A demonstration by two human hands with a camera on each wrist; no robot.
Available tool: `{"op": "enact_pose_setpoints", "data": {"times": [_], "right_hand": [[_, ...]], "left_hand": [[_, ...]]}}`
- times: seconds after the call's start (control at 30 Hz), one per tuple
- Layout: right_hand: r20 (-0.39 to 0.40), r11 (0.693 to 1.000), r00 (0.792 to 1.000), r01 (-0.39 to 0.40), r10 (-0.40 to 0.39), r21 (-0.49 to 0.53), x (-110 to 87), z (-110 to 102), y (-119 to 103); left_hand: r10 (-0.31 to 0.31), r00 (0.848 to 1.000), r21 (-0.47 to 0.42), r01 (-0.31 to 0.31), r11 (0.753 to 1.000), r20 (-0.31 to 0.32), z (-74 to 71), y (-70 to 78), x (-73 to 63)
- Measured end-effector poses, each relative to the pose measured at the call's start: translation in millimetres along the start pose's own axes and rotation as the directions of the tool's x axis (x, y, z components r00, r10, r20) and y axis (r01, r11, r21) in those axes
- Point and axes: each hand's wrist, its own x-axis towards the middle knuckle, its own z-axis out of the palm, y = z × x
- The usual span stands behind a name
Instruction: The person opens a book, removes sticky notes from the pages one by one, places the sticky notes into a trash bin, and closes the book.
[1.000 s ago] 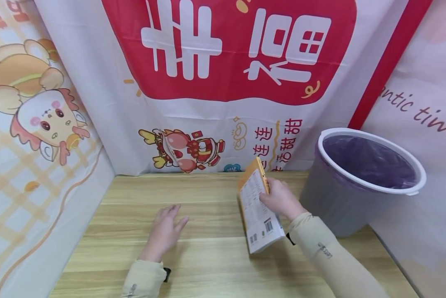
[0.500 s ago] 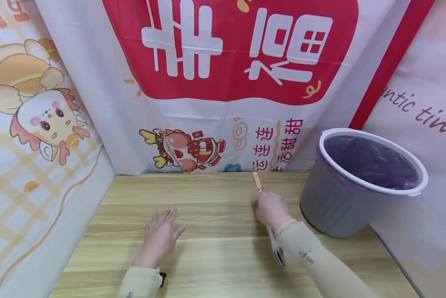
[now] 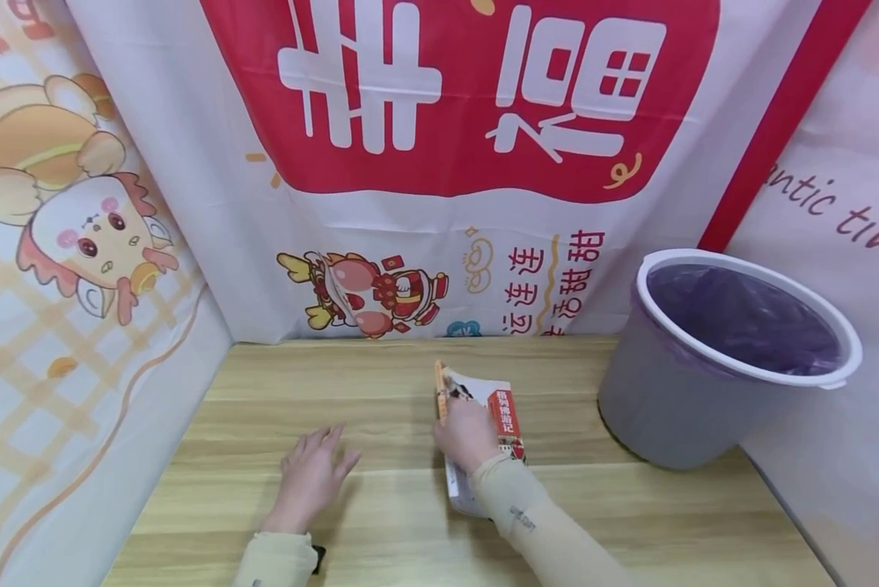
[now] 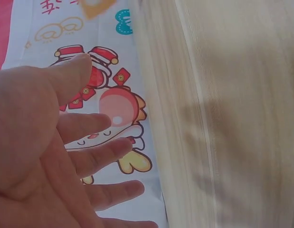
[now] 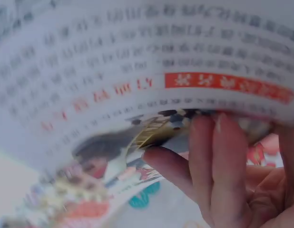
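Observation:
A thin book (image 3: 509, 416), with a red title panel on the side facing up, stands tilted over the wooden table. My right hand (image 3: 467, 432) grips it by its orange-edged side and covers much of it. In the right wrist view, the curled fingers (image 5: 220, 161) of that hand lie against the book's printed cover (image 5: 90, 57), where text and a picture show. My left hand (image 3: 311, 477) is over the table to the left of the book, fingers spread and holding nothing. Its straight fingers and thumb also show in the left wrist view.
At the right of the wooden table (image 3: 381, 530) stands a grey bin (image 3: 674, 408) with a white rim and purple liner. A printed white and red cloth (image 3: 410, 220) hangs along the back edge, and patterned walls close both sides.
My right hand has moved left, away from the bin, and turned the book. Its barcode side faced me; now the red-titled side shows. The left hand has shifted slightly left and nearer.

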Motion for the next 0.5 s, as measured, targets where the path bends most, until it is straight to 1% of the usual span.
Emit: {"op": "enact_pose_setpoints", "data": {"times": [0.1,0.17,0.27,0.37,0.43,0.5], "right_hand": [[0.066,1.0,0.997,-0.027,0.027,-0.001,-2.6,24,-8],[0.084,0.998,0.996,-0.034,0.038,-0.045,-3.4,37,-10],[0.115,0.995,0.992,-0.048,0.058,-0.088,-2.6,49,-11],[0.151,0.996,0.987,-0.048,0.059,-0.072,-1.2,51,-10],[0.174,0.999,0.984,-0.028,0.035,-0.046,-1.2,49,-6],[0.194,1.0,0.981,-0.003,0.007,-0.022,-2.1,42,0]], "left_hand": [[-0.01,1.0,0.001,0.01,1.0,0.002,-0.1,-2.5,-0.7],[-0.009,1.0,-0.001,0.009,1.0,0.01,0.1,-3.1,0.0],[-0.007,1.0,-0.008,0.008,1.0,0.021,0.6,-2.6,1.6],[-0.012,1.0,0.0,0.012,1.0,0.021,0.5,-2.8,2.1],[-0.014,1.0,0.004,0.014,1.0,0.015,0.0,-2.6,2.1],[-0.004,1.0,0.007,0.004,1.0,0.009,-0.2,-2.0,2.8]]}}
